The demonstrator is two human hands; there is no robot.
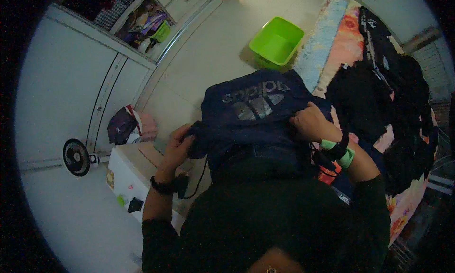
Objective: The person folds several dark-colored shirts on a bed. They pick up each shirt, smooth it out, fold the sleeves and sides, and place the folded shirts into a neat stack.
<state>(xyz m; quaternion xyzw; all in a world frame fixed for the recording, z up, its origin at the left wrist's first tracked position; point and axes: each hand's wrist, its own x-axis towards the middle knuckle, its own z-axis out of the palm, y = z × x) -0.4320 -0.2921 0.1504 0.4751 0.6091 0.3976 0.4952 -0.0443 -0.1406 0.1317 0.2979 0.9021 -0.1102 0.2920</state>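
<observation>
One dark blue garment [256,130] with a pale print is spread before my body, gripped at both sides. My left hand [179,145] is closed on its left edge, fingers bent; my right hand [312,122] is curled tight around its right side, near black clothes [362,100] on the bed [403,221].

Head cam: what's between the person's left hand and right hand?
A dark blue shirt with a greyish print, spanning from the left hand to the right hand. Shows in the head view.
</observation>
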